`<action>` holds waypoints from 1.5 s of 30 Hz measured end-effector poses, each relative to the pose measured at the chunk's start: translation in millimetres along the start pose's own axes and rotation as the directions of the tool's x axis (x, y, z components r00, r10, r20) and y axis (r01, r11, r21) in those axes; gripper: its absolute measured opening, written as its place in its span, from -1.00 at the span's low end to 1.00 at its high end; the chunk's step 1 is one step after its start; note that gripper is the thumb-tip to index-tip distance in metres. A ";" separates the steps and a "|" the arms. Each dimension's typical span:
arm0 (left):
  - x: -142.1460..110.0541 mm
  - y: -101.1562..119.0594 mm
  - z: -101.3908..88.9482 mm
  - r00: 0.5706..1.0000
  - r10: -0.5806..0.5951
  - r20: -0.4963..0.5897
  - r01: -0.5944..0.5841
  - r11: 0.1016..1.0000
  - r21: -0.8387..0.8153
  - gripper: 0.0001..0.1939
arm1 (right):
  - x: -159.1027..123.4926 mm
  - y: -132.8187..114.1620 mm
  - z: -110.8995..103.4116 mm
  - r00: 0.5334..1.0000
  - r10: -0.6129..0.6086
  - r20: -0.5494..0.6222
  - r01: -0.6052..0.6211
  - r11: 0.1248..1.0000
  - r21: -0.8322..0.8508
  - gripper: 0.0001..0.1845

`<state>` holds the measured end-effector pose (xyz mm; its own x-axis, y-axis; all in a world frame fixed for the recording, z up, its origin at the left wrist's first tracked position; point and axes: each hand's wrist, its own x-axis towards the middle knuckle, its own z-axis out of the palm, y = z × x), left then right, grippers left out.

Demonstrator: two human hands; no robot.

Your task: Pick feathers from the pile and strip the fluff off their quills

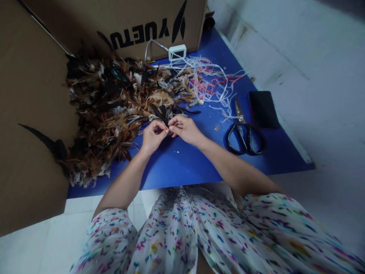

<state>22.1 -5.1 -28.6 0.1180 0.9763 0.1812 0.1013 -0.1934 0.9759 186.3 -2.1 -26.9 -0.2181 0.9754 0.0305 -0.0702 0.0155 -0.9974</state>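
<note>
My left hand (154, 136) and my right hand (184, 128) meet at the near edge of a large heap of brown and black feathers (119, 99). Both are closed in a pinch, fingertips nearly touching. Between them they grip the base of a small bunch of dark feathers (162, 113), whose tips fan out away from me. Its lower ends are partly hidden by my fingers. To the right of my right hand lie black-handled scissors (246, 139), blades pointing away.
Beyond the heap stands a small white device (177, 52) with a cable, before a cardboard box (159, 23). Tangled white and red strings (211, 80) lie beside the feathers. A black phone-like slab (264, 109) is at the right of the blue table (182, 167). Another cardboard panel (34, 114) rises on the left.
</note>
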 end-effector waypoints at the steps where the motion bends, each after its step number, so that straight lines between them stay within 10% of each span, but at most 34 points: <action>1: -0.7 -0.6 0.1 1.000 0.020 -0.011 -0.019 0.999 0.044 -0.77 | 0.0 -0.2 0.5 1.000 0.000 -0.002 0.000 1.000 0.003 -0.88; 20: -8.4 0.1 2.2 0.896 0.443 -0.045 -0.377 0.809 0.451 -0.96 | 0.6 1.0 6.4 0.998 -0.065 -0.016 0.063 0.992 -0.106 -0.84; 45: -10.8 -7.3 1.5 0.858 0.475 -0.196 -0.339 0.809 0.480 -0.89 | -1.3 -4.9 12.3 1.000 -0.009 0.027 0.005 0.989 0.148 -0.74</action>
<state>21.6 -14.3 -37.9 -0.0438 0.7647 0.6430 0.5160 -0.5338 0.6699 174.9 -6.1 -21.3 -0.2440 0.9689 0.0413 -0.2142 -0.0123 -0.9767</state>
